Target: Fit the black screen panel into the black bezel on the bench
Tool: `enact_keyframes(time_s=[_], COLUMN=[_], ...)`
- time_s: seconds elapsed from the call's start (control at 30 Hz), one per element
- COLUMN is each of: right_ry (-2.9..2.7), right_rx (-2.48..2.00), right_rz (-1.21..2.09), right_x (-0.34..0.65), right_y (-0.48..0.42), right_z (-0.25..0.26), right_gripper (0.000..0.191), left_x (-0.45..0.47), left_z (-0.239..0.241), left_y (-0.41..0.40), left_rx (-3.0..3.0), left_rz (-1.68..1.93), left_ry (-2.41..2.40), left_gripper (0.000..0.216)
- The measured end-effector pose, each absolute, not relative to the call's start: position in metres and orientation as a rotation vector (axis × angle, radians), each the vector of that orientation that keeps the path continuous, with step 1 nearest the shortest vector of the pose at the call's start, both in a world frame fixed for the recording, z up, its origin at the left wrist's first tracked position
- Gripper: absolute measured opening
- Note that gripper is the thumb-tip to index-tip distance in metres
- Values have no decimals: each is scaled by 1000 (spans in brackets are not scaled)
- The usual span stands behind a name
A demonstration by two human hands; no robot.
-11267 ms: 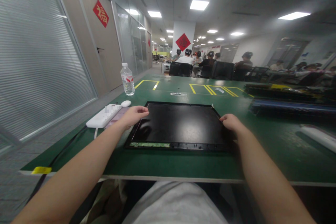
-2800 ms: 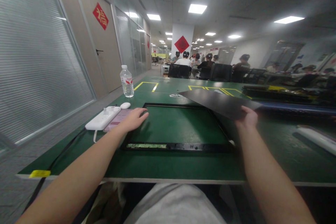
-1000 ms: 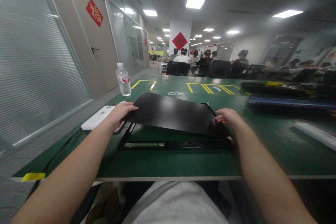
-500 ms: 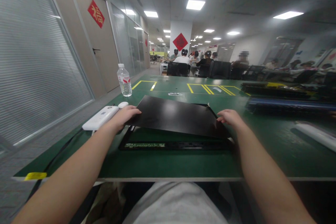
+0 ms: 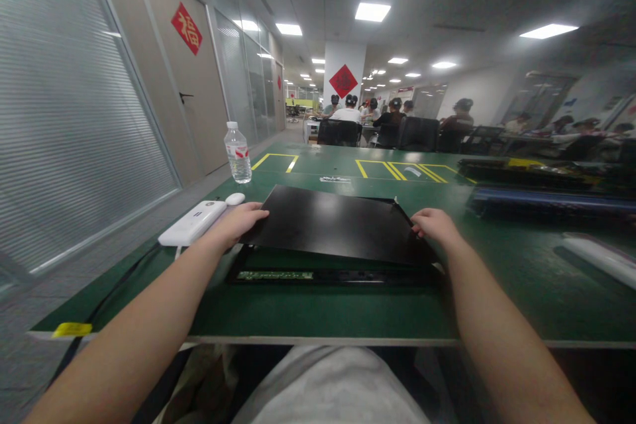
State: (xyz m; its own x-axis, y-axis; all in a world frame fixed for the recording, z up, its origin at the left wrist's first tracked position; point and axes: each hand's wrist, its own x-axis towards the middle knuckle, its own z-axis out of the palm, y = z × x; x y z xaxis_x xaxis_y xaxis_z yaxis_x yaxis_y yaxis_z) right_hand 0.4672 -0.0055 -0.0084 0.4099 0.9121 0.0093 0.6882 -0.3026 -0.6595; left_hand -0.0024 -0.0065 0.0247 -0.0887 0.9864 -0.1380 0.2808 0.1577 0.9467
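Note:
A glossy black flat panel [image 5: 330, 222], which looks like a display screen, lies tilted over a thin black frame [image 5: 377, 276]. Along the frame's near bar runs a green circuit strip [image 5: 275, 275]; most of the frame's far side is hidden by the panel. My left hand [image 5: 244, 220] grips the panel's left edge, thumb on top and fingers underneath. At the opposite edge my right hand [image 5: 431, 222] is closed in a pinch on the panel's right side, close to the frame's side bar.
On the green table [image 5: 318, 318], a white box-shaped device [image 5: 193, 222] with a cable and a white mouse-like object [image 5: 235, 199] sit left. Behind them stands a water bottle [image 5: 238, 154]. Dark long parts [image 5: 546, 202] and a white bar [image 5: 601, 257] lie right. People sit farther back.
The panel's near edge sits slightly lower over the frame, covering more of its left side. Both hands keep their hold in nearly the same place; the whole view shifts a little.

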Motion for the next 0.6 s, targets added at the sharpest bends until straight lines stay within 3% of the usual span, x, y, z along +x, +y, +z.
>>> enact_keyframes(time_s=[0.23,0.6], right_ry=[-1397,-1394], right_rx=[-2126,-2075], right_rz=[451,473], right_x=[466,470], right_y=[-6,-5], right_z=[-9,-13], right_gripper=[17,18], left_x=[-7,-5], left_z=[18,24], left_y=[-1,-6], left_rx=[1483,1457], left_rz=[971,976], left_ry=[1734,1725], left_gripper=[22,34])
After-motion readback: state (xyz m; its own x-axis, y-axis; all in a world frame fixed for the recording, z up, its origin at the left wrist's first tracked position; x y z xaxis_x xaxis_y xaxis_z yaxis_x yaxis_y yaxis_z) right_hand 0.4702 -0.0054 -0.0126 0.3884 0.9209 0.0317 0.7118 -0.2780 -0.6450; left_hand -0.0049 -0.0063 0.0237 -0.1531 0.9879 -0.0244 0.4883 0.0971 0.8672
